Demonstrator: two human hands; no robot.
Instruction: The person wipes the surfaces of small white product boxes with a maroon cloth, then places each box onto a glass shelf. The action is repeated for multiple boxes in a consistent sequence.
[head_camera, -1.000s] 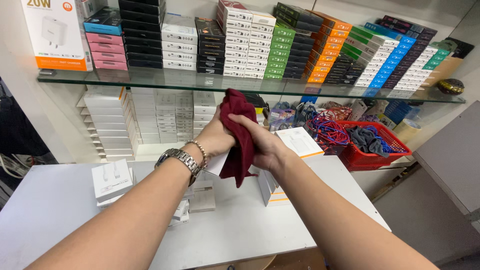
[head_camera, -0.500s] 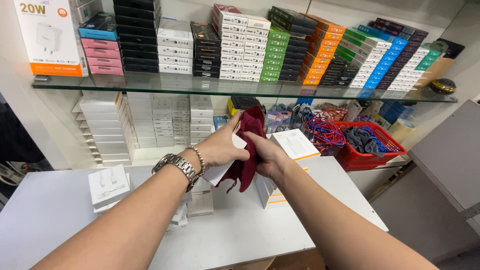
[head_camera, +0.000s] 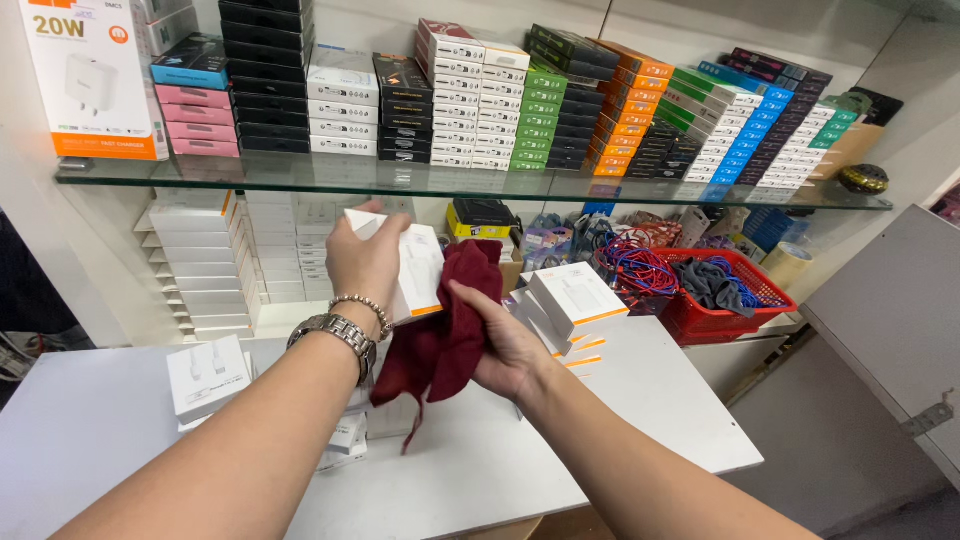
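My left hand (head_camera: 365, 262), with a metal watch and bead bracelet on the wrist, grips a flat white box with an orange edge (head_camera: 415, 268) and holds it upright above the white table (head_camera: 640, 430). My right hand (head_camera: 508, 350) clutches a dark red cloth (head_camera: 445, 335) that hangs beside and partly against the box. A stack of similar white and orange boxes (head_camera: 568, 305) lies just right of my right hand.
A glass shelf (head_camera: 300, 180) carries rows of stacked coloured boxes. A red basket (head_camera: 770, 305) of cables stands at the right. More white boxes (head_camera: 205, 375) lie on the table at left. A grey cabinet door (head_camera: 890, 320) stands at far right.
The cloth has come off the front of the white box and dropped lower in my right hand. My left hand has lifted the box clear, so its face now shows.
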